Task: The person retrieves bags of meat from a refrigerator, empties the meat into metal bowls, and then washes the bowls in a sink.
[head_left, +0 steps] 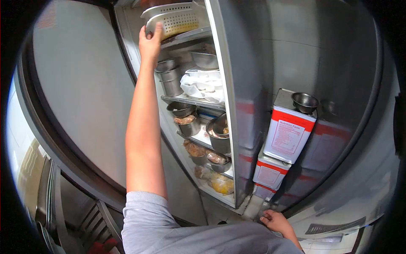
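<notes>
My left hand [150, 40] reaches up to the top shelf of an open upright fridge. Its fingers and thumb are closed on the near end of a white perforated basket [179, 22], which sits tilted on the shelf. A second basket rim shows behind it. Low on the right, my right hand [275, 222] hangs near my body with its fingers loosely curled in. Nothing shows in it. Below the basket, a metal bowl [206, 59], stacked metal pots [170, 80] and a white egg tray [204, 84] fill the second shelf.
Lower shelves hold metal pots [190, 127] and bagged food [222, 185]. The fridge door [80, 84] stands open at left. Right of the fridge are stacked red-and-white tins [289, 134], with a small metal bowl [305, 103] on top. A slatted metal rack [99, 222] stands lower left.
</notes>
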{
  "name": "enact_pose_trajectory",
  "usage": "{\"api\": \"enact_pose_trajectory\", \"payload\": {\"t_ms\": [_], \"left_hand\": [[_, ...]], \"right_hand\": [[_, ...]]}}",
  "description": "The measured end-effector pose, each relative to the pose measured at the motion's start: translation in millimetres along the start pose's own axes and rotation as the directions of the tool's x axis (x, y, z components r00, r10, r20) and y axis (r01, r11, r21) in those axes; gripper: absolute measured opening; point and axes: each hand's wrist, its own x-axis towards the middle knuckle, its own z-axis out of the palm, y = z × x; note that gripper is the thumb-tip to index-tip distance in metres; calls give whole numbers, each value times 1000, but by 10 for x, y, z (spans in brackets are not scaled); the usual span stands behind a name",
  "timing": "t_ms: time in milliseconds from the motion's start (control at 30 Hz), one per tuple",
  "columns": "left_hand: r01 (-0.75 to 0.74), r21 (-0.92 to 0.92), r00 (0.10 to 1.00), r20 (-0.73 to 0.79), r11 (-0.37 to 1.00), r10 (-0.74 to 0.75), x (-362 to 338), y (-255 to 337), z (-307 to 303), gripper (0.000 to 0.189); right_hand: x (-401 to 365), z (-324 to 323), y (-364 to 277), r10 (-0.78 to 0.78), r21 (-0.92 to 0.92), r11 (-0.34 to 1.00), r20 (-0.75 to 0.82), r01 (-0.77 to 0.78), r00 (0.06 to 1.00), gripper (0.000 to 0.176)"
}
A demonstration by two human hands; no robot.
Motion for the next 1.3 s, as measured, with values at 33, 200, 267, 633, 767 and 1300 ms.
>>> {"api": "enact_pose_trajectory", "payload": {"t_ms": [33, 200, 267, 633, 767, 1300], "left_hand": [[2, 0, 1000, -2, 1000, -2, -69, 85, 78, 93], [-114, 609, 993, 38, 785, 115, -200, 260, 205, 86], [-152, 735, 977, 10, 660, 214, -230, 273, 332, 80], [-21, 680, 996, 74, 733, -40, -175, 254, 158, 79], [-19, 220, 982, -177, 975, 59, -1130, 47, 101, 60], [173, 585, -371, 784, 793, -498, -8531, -741, -999, 48]], "right_hand": [[-33, -48, -33, -14, -80, 997, 94, 22, 995, 51], [-49, -165, 162, -72, -179, 976, 264, 123, 962, 57], [-14, -206, 212, -45, -218, 969, 308, 117, 950, 57], [182, -144, 91, -139, -294, 884, 576, 363, 806, 57], [132, -88, -125, -144, -257, 917, 500, 305, 854, 56], [-3372, 1468, 3099, 992, 527, 98, 10, -844, 122, 36]]}}
